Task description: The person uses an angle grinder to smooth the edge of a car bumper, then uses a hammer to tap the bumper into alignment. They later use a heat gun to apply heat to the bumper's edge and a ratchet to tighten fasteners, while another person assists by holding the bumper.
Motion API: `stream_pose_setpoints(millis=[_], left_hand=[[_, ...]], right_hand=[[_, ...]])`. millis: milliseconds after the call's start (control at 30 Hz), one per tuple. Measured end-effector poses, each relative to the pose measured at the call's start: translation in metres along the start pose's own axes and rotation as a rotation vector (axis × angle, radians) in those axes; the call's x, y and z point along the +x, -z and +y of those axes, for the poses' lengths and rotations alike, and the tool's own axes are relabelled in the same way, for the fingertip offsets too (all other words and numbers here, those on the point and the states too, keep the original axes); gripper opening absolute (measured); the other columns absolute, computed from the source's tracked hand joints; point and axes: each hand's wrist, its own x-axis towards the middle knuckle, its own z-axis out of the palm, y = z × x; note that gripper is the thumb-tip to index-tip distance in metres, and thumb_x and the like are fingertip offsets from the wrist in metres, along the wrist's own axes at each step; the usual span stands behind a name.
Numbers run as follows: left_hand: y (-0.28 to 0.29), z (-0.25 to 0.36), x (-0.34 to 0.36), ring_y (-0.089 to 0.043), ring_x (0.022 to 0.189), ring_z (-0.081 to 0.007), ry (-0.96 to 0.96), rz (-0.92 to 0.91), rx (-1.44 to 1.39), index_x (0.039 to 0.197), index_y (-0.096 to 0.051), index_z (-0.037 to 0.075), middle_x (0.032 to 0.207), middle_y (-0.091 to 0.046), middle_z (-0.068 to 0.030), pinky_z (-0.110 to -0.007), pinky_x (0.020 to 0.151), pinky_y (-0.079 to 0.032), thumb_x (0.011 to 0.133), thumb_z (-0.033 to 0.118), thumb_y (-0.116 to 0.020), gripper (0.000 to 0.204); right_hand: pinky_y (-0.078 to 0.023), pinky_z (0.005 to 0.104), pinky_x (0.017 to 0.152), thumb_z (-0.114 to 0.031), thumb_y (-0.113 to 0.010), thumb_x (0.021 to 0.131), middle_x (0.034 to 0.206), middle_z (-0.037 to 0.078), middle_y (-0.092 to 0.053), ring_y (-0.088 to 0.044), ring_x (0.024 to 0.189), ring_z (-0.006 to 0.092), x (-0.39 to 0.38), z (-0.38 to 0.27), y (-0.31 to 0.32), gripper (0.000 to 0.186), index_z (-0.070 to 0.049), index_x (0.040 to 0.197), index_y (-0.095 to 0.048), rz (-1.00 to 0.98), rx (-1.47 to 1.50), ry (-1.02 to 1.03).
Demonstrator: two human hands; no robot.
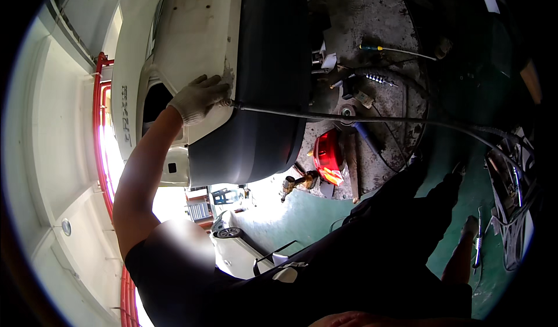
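My left hand [200,101], in a pale knit glove, reaches to the lower corner of a white car's rear panel [203,31]. Its fingers are bent around the metal-tipped end of a long black hose [360,118], which runs off to the right across the view. The tip is mostly under the glove. Scuffed grey marks show on the paint beside the fingers. A dark bumper [270,65] lies just right of the hand. At the lower edge is a strip of bare skin [346,319]; I cannot make out whether it is my right hand.
The view is turned sideways. A red tail light [327,155], an angle grinder [363,132] and a screwdriver [372,47] lie on a stained round surface. Cables [512,243] and a slim silver tool [479,243] are at right. Another car [235,251] stands behind.
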Motion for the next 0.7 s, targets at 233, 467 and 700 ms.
stream_pose_setpoints(millis=[233, 467, 700], left_hand=[[-0.003, 0.026, -0.044, -0.049, 0.137, -0.031, 0.111, 0.186, 0.213, 0.134, -0.063, 0.012, 0.146, -0.057, -0.0032, -0.05, 0.12, -0.037, 0.092, 0.014, -0.067, 0.042], [-0.061, 0.074, -0.094, -0.045, 0.144, -0.0388, 0.717, 0.703, 0.096, 0.143, -0.057, 0.005, 0.151, -0.054, -0.0144, -0.054, 0.121, -0.034, 0.088, 0.017, -0.068, 0.058], [-0.145, 0.133, -0.142, -0.04, 0.148, -0.0402, 0.929, 0.842, -0.097, 0.153, -0.048, 0.006, 0.159, -0.046, -0.0176, -0.058, 0.121, -0.029, 0.088, 0.015, -0.062, 0.067]], right_hand=[[-0.038, 0.0413, 0.045, -0.021, -0.058, 0.086, 0.062, 0.003, -0.052, -0.047, 0.047, 0.0186, -0.012, -0.044, 0.016, 0.015, -0.01, 0.079, -0.065, -0.025, 0.978, -0.618], [-0.034, 0.0429, 0.046, -0.015, -0.059, 0.086, 0.058, 0.002, -0.046, -0.042, 0.048, 0.0185, 0.034, -0.139, 0.103, 0.02, -0.011, 0.069, -0.051, -0.159, 1.033, -0.333], [-0.05, 0.0439, 0.063, -0.02, -0.065, 0.088, 0.074, 0.006, -0.06, -0.059, 0.064, 0.0219, 0.076, -0.235, 0.155, 0.012, -0.01, 0.093, -0.062, -0.123, 0.855, -0.269]])
